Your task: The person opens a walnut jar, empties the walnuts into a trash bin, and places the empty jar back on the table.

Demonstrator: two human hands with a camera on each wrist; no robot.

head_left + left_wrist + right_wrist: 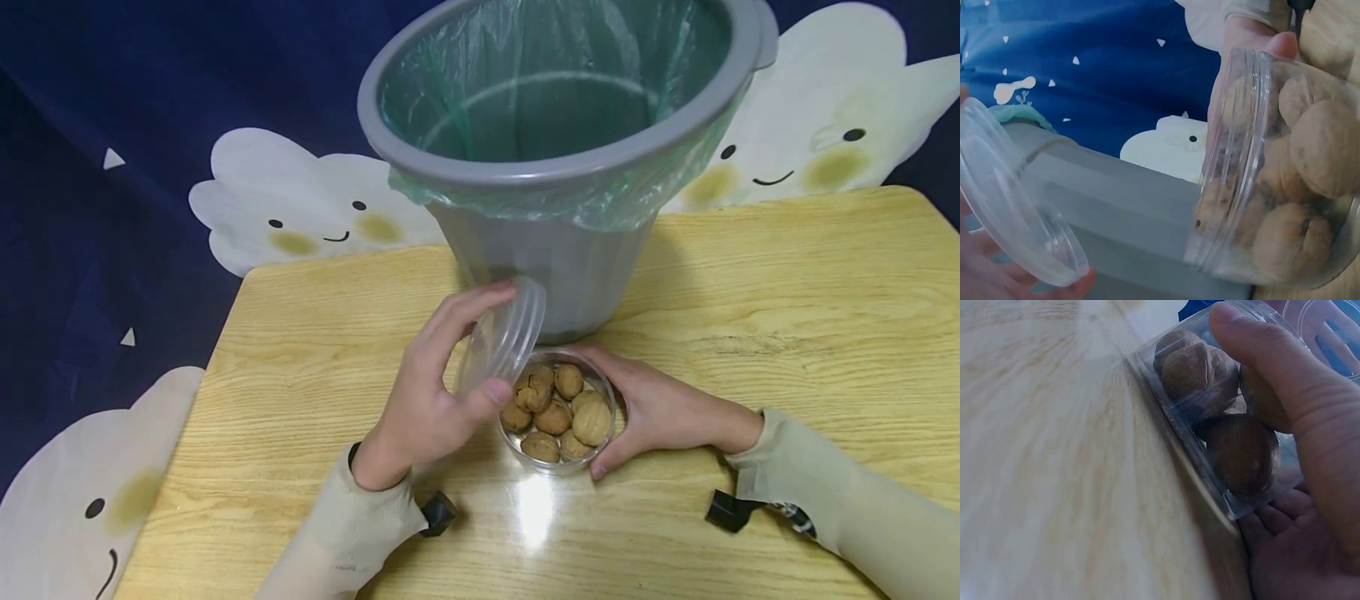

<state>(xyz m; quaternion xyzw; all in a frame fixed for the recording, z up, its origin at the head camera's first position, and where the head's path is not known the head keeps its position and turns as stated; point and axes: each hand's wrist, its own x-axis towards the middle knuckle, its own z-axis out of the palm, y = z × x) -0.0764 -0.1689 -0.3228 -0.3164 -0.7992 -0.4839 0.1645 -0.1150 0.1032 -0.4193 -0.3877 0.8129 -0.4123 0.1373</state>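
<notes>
A clear round plastic jar (546, 468) stands on the table with several walnuts (552, 417) inside, its mouth uncovered. My right hand (660, 408) grips the jar from the right side, thumb toward the front and fingers behind. In my left hand (427, 400) is a clear plastic lid (501, 337), held by its edge between thumb and fingers. The lid is tilted steeply above the jar's left edge, apart from it. The left wrist view shows the lid (1016, 200) off the jar (1241, 162). In the right wrist view, my thumb lies across the jar wall beside walnuts (1244, 453).
Right behind the jar stands a grey bin (540, 267) lined with a thin green plastic bag (480, 108). The light wooden table (315, 358) extends to both sides. Behind it hangs a dark blue cloth with white smiling clouds (300, 200).
</notes>
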